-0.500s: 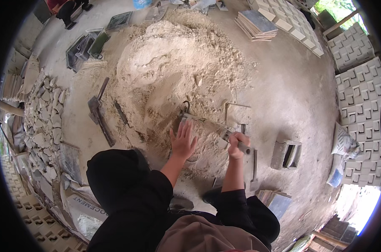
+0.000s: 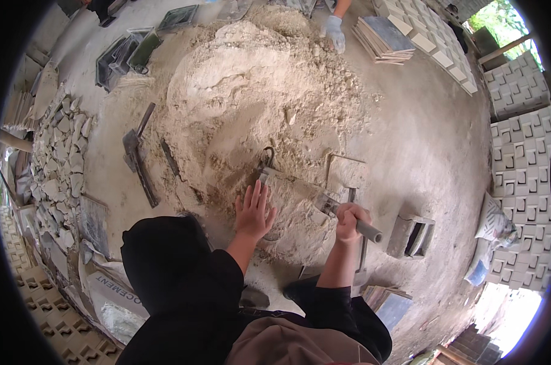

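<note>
My right hand (image 2: 350, 220) is wrapped round the grey pipe-like handle of a long, flat, dust-covered bar tool (image 2: 292, 181). The bar runs leftward over a mound of pale sandy powder (image 2: 245, 79). At its left end rises a dark curved hook (image 2: 268, 156); whether the two are joined I cannot tell. My left hand (image 2: 253, 213) is open, fingers spread, palm down, its fingertips close to the bar's left end. Loose powder lies beneath both hands. A flat plate with a thin handle (image 2: 346, 173), dusted with powder, lies just beyond my right hand.
A co-worker's gloved hand (image 2: 334, 33) reaches in at the mound's far edge. A long-handled tool (image 2: 138, 164) lies at left, near broken rubble (image 2: 59, 176). Hollow block (image 2: 411, 236) stands right; stacked boards (image 2: 385, 38) lie far right; dark trays (image 2: 126, 58) stand far left.
My left hand has drawn slightly left, its fingers spread. The right hand and handle have shifted a little rightward. A co-worker's gloved hand has come into view at the far side.
</note>
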`<state>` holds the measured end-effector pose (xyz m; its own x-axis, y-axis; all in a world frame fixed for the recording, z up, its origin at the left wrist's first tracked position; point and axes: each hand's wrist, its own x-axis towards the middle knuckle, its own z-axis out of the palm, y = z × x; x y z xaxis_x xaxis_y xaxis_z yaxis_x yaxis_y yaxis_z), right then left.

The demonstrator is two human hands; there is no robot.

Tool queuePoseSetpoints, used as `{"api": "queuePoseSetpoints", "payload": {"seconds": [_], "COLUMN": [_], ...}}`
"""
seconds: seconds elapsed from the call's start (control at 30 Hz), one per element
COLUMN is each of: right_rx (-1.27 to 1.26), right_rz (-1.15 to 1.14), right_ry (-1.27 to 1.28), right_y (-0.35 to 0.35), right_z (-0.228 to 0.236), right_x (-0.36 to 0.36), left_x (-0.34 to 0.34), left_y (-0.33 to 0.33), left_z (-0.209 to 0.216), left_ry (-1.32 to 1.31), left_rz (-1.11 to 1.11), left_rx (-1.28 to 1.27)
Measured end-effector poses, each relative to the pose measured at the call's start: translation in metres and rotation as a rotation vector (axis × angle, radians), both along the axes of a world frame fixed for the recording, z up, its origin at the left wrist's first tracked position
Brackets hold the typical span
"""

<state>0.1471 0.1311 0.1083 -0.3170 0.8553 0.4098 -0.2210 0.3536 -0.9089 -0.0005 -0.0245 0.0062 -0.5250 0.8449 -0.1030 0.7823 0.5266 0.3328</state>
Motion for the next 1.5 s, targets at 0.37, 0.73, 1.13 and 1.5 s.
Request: {"api": "queuePoseSetpoints", "payload": {"seconds": [0.37, 0.73, 1.13, 1.5], "right_rx": [-0.052, -0.125, -0.132, -0.21], "right_rz": [0.081, 0.053, -0.007, -0.025], "right_ry": [0.043, 0.029, 0.063, -0.039], "right_y": [0.028, 0.028, -0.008, -0.041], "right_z": [-0.005, 0.003, 0.009, -0.001], "right_x": [0.007, -0.005, 0.017, 0.027], "left_x": [0.008, 0.005, 0.008, 0.01], "left_y": [0.011, 0.005, 0.008, 0.007], "left_z": [0.006, -0.003, 0.003, 0.005], "left_ry": [-0.014, 0.0, -0.009, 0.009], "left_rz": [-0.012, 0.008, -0.003, -0.018], "left_rx": [-0.012, 0.005, -0.003, 0.064]}}
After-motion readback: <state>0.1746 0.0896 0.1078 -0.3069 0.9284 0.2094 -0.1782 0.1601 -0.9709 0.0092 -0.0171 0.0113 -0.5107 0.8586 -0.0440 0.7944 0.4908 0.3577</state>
